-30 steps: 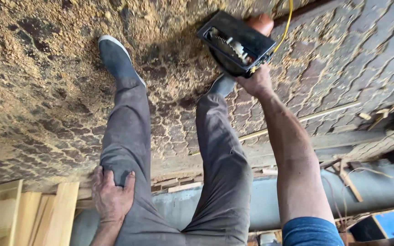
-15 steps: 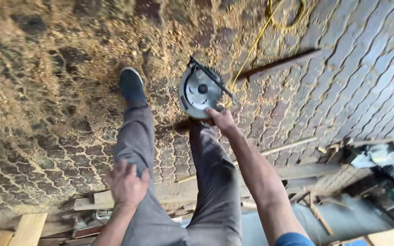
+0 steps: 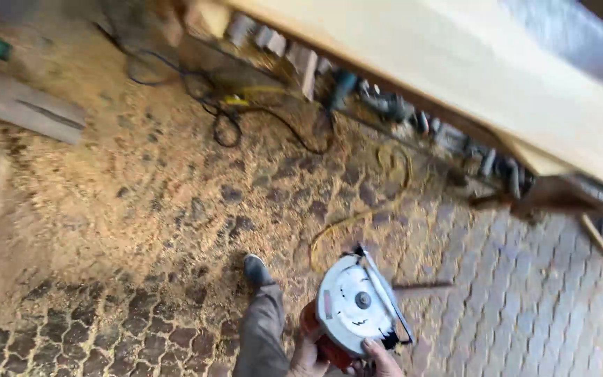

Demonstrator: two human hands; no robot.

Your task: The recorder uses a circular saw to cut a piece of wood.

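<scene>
Right hand [image 3: 384, 357]: fingers curled closed on the lower rim of the circular saw [image 3: 354, 313], at its 6 o'clock. Left hand [image 3: 306, 356]: pressed against the red saw body at the saw's 7 o'clock; finger closure cannot be determined. The saw is held above the sawdust-covered paving [image 3: 141, 209], blade guard facing the camera. A shoe [image 3: 256, 271] stands at the saw's 10 o'clock. A yellow cord [image 3: 357, 216] runs off toward 12 o'clock.

Soft daylight, no hard shadows; motion blur, strongest at edges.
</scene>
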